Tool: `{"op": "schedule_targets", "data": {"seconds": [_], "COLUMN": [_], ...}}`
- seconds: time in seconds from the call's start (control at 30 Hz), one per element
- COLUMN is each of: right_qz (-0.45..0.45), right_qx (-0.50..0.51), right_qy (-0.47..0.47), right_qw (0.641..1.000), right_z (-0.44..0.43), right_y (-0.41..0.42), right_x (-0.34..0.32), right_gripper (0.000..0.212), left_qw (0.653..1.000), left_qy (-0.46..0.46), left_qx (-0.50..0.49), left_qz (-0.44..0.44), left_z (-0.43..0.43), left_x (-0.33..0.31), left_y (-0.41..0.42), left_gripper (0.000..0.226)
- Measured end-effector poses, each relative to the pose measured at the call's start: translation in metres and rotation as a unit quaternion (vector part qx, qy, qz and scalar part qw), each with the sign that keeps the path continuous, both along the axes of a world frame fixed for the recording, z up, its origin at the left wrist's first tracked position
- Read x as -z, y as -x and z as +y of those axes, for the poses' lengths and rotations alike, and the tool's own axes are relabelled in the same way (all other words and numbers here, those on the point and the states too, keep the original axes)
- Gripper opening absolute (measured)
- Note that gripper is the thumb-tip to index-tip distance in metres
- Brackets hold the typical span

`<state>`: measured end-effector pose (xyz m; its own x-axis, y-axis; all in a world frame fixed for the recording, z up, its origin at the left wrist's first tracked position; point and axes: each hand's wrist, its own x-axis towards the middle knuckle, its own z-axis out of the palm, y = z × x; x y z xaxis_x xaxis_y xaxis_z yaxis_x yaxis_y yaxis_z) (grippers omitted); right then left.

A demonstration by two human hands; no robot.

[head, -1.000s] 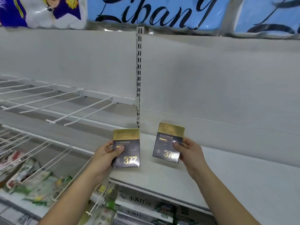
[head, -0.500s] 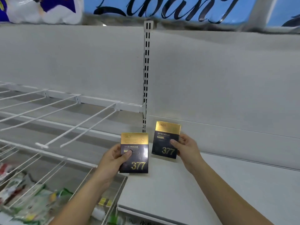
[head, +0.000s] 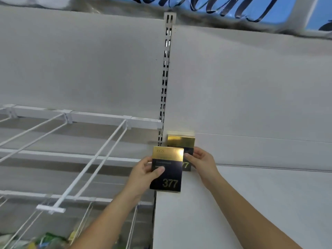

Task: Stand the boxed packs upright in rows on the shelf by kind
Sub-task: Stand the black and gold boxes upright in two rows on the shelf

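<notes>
A pale grey back panel [head: 251,87] fills the view, split by a slotted upright [head: 166,78], with a flat white shelf [head: 251,203] below it and bare wire racks [head: 89,168] off at 9 o'clock. The job looks barely begun: only two boxed packs are in view, both gold-topped, dark-bodied and marked 377, so one kind and the start of one row. The rear pack [head: 181,141] stands upright in the shelf's far left corner, close to the back panel, pinched at its right edge by the right hand [head: 201,160]. The front pack [head: 167,169] is upright at 7 o'clock of it and overlaps it, gripped by the left hand [head: 143,173] with the thumb across its face. Whether either base sits on the shelf I cannot tell. Neither is released yet, and any further packs are out of sight.
</notes>
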<state>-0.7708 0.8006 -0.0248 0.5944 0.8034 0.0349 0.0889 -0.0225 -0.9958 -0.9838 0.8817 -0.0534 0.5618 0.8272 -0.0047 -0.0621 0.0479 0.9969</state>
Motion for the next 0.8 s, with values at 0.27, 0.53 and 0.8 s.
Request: {"op": "schedule_targets", "data": {"seconds": [0.27,0.53,0.8], "right_qz": [0.029,0.047,0.074], "right_qx": [0.051,0.05,0.05], "right_qy": [-0.009,0.003,-0.004], "right_qw": [0.998,0.998,0.996], "right_z": [-0.027,-0.032,-0.035], "right_y": [-0.02,-0.016,-0.019], "right_x": [0.002,0.008,0.011], "right_gripper": [0.031,0.029,0.036], "left_qw": [0.989,0.961,0.961], "left_qy": [-0.13,-0.225,-0.221], "left_qx": [-0.075,-0.155,-0.156], "left_qz": [-0.003,0.027,0.054], "left_z": [-0.011,-0.013,-0.013], "left_x": [-0.007,-0.009,-0.012], "left_y": [-0.038,-0.039,-0.045], "left_gripper": [0.035,0.052,0.043]}}
